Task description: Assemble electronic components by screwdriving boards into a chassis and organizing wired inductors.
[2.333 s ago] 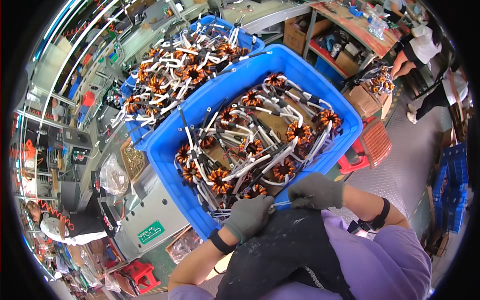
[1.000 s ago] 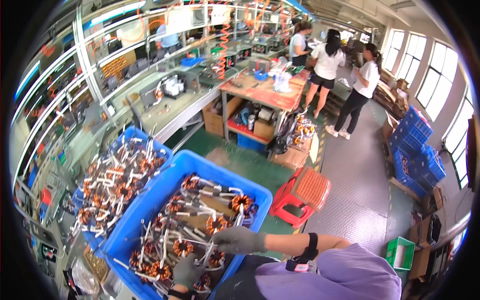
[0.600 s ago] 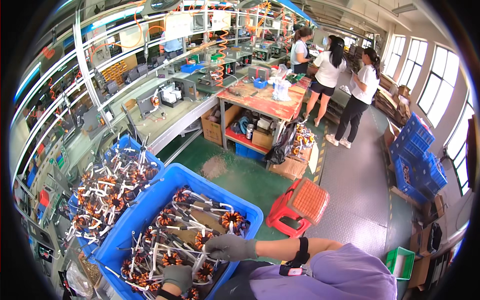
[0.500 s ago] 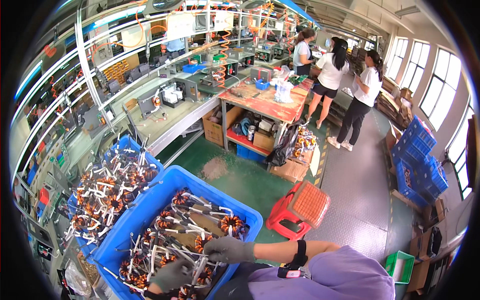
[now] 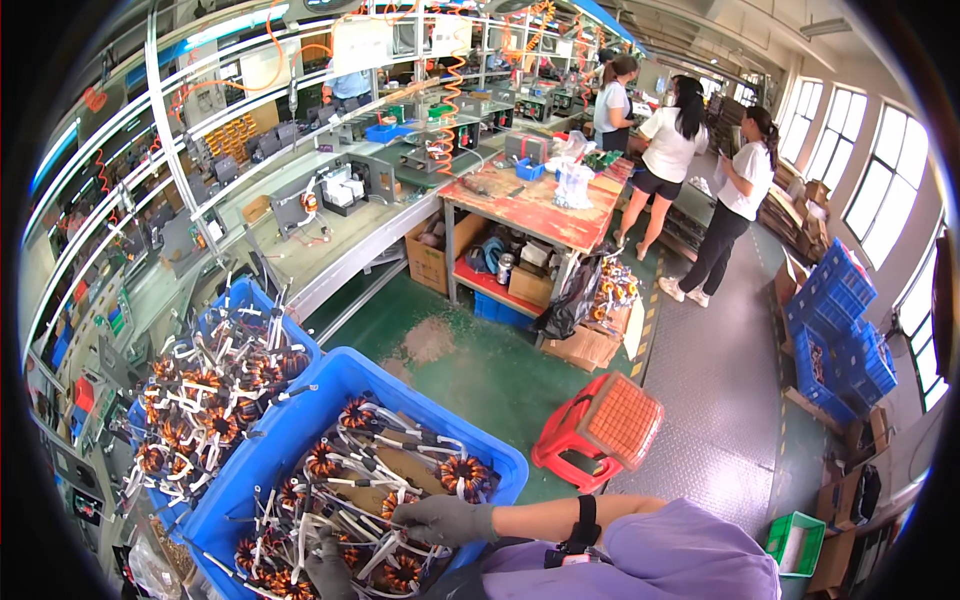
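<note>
The near bin [image 5: 300,440], blue plastic, sits at the lower left, full of copper-wound coils [image 5: 465,475] with white-sleeved leads. The right hand [image 5: 445,520], in a grey glove, lies flat over the coils at the bin's right side, fingers loosely spread; whether it grips anything I cannot tell. The left hand [image 5: 330,570], also gloved, rests lower in the bin among the leads, its grasp hidden. A second bin [image 5: 240,300] of coils stands just left of the near bin. Right of it lies a tipped red stool [image 5: 600,430]. Beyond, three people stand beside a red-topped counter [image 5: 535,205].
</note>
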The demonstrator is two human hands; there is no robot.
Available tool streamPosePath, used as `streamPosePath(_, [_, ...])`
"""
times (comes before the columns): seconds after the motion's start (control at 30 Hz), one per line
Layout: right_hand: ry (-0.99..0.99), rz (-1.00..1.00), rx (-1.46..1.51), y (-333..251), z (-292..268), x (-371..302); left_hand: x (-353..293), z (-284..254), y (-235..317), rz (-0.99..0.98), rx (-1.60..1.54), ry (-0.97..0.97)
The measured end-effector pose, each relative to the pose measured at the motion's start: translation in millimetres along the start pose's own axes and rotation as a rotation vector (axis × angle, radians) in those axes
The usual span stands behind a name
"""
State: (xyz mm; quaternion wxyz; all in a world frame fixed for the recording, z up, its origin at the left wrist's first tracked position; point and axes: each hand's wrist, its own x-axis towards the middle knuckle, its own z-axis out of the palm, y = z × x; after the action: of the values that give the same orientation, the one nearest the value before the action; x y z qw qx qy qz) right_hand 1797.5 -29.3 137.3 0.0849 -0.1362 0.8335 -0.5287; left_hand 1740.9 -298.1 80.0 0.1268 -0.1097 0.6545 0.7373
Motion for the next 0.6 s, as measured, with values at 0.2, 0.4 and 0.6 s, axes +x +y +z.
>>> streamPosePath(0.2, [-0.109, 0.115, -0.008, -7.5, 1.1, 4.6, 17.4, -28.5, -39.2, 0.252, 0.431, -0.240])
streamPosePath(0.4, [-0.114, 0.098, 0.116, -11.5, 2.8, -1.5, -12.3, -6.6, -8.2, 0.218, 0.299, -0.024])
streamPosePath(0.6, [-0.111, 0.155, 0.193, 1.7, -16.8, -3.8, -1.4, 24.0, 18.4, 0.803, 0.955, -0.081])
